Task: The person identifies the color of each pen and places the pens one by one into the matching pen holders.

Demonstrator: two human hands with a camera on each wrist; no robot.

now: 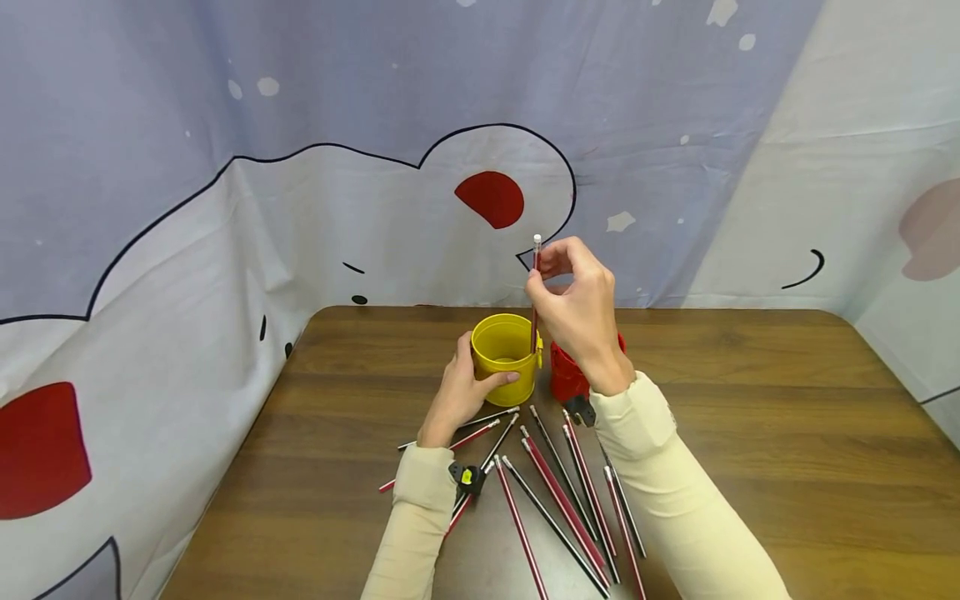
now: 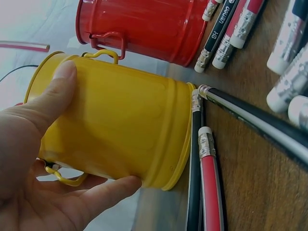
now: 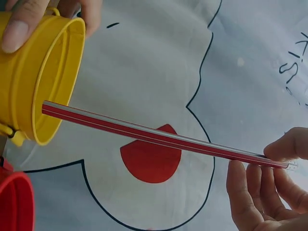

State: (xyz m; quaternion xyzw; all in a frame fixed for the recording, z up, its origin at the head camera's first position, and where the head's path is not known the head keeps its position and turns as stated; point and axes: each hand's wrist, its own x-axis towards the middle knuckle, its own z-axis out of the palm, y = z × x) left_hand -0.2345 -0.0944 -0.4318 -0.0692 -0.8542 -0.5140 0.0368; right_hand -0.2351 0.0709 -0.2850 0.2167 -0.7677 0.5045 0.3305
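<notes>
My left hand (image 1: 456, 392) grips a small yellow metal bucket (image 2: 115, 120) by its side, thumb on the near wall and fingers round the far side. The bucket stands upright with its mouth facing up. Above it, my right hand (image 1: 581, 308) pinches a red pencil (image 3: 144, 134) near its eraser end, between thumb and fingertips. The pencil hangs nearly upright, and its lower end is at the bucket's mouth by the right rim. Just right of the yellow bucket stands a red bucket (image 1: 566, 379), partly hidden behind the right hand and wrist.
Several red and black pencils lie loose on the wooden table (image 1: 750, 467) in front of the buckets, such as a red pencil (image 1: 519, 523) and a black pencil (image 1: 556, 527). Some lie under the left wrist. A printed curtain (image 1: 337, 225) hangs behind the table's far edge.
</notes>
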